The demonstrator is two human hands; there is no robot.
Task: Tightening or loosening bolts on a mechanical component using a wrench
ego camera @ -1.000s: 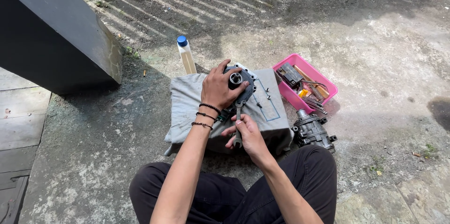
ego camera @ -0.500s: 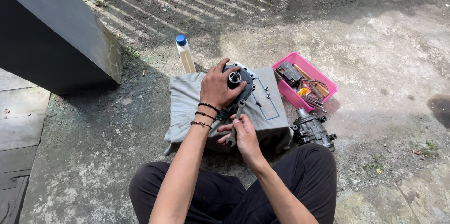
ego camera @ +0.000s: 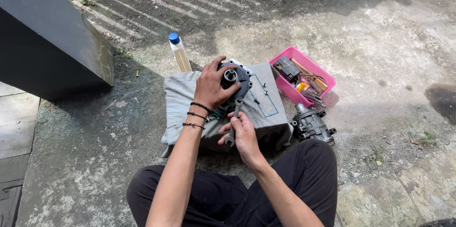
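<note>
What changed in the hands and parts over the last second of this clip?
Little moved. The right hand, gripping the wrench, swung its handle slightly back towards the person, the head staying on the dark metal part. The left hand kept pressing down on that part. The grey cloth, pink tray, bottle and second metal housing stayed put.

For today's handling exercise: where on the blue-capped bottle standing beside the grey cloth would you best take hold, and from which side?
Grip the bottle around its slim pale body below the blue cap, probably coming from its left or far side. It stands upright on the concrete, and the grey cloth and left hand crowd its near right.
</note>
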